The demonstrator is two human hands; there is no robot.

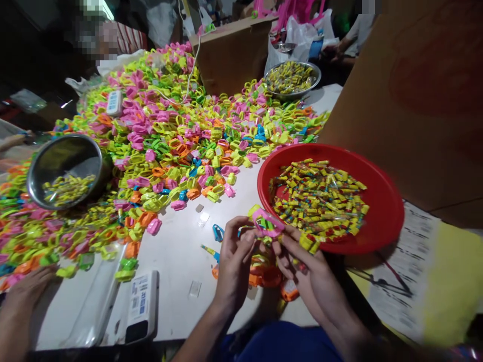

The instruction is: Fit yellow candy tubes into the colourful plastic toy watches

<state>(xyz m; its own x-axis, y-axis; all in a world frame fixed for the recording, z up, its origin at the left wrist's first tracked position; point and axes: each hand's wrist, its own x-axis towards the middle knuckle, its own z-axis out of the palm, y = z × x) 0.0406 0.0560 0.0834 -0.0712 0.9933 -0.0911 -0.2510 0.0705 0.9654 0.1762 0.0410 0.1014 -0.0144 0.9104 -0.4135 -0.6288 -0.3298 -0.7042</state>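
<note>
Above the white table (pixel 173 271), left hand (pixel 234 266) and right hand (pixel 313 281), grip closed on a pink plastic ring (pixel 267 223), partly hidden

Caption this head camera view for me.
Left hand, right hand hold a pink plastic ring toy beside red plastic plate of yellow wrapped sweets.

We see orange pieces (pixel 264 277) half hidden behind our left hand (pixel 234 266) and right hand (pixel 311 281). Held pink piece (pixel 267 223) partly covered by fingers (pixel 245 241). Print on white box (pixel 142 301) too small to read; paper sheet (pixel 403 266) cut off by right edge.
</note>
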